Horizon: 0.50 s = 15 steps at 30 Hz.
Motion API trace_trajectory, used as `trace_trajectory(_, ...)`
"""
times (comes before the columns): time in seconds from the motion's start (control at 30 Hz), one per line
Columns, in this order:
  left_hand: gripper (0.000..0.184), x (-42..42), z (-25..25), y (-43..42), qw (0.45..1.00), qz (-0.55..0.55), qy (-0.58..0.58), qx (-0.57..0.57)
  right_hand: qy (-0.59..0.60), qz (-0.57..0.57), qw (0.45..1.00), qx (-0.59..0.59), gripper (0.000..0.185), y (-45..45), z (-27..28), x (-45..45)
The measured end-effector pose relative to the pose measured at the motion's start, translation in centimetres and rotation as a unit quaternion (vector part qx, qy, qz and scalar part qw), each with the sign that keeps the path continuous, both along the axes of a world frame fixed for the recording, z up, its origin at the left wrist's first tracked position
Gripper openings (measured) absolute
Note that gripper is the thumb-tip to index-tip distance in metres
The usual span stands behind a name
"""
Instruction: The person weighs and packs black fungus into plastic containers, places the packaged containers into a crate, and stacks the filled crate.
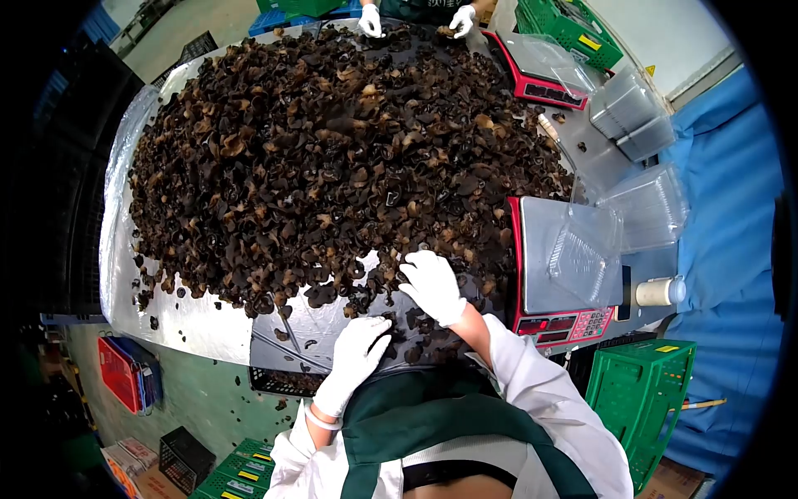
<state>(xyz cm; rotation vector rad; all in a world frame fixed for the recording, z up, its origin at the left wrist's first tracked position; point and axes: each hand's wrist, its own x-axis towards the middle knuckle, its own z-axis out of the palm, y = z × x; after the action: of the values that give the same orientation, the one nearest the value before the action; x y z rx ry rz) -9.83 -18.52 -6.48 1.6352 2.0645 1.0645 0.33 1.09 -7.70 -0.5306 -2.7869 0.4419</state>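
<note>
A broad heap of dark brown, curled fungus pieces (332, 158) covers much of the table. My left hand (359, 356), in a white glove, is low over the near edge of the heap, its fingers bent together; whatever they hold is hidden. To its right and a little farther in, my right hand (432, 289), also gloved, reaches over the heap's near edge with its fingers apart and nothing visible in them. Loose pieces lie between and below both hands. Right of my right hand stands a red scale (536, 274) with a clear plastic container (582, 258) on its plate.
Across the table are a co-worker's gloved hands (371, 22). A second red scale (540, 71) stands at the far right, near stacked clear containers (632, 112). A white-bodied cup (652, 292) is at the right edge. Green crates (636, 407) stand beside the table.
</note>
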Motion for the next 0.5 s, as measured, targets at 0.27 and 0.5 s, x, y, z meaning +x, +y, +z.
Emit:
trace_trajectory(0.27, 0.029, 0.3, 0.5, -3.4, 0.927, 0.078, -0.346, -0.120, -0.036, 0.047, 0.998, -0.001, 0.022, -2.0, 0.8, 4.3)
trace_trajectory(0.5, 0.041, 1.3, -0.7, -3.0, 0.542, 0.061, -0.836, -0.062, 0.037, 0.048, 0.974, -0.218, 0.031, -2.6, 2.1, 0.3)
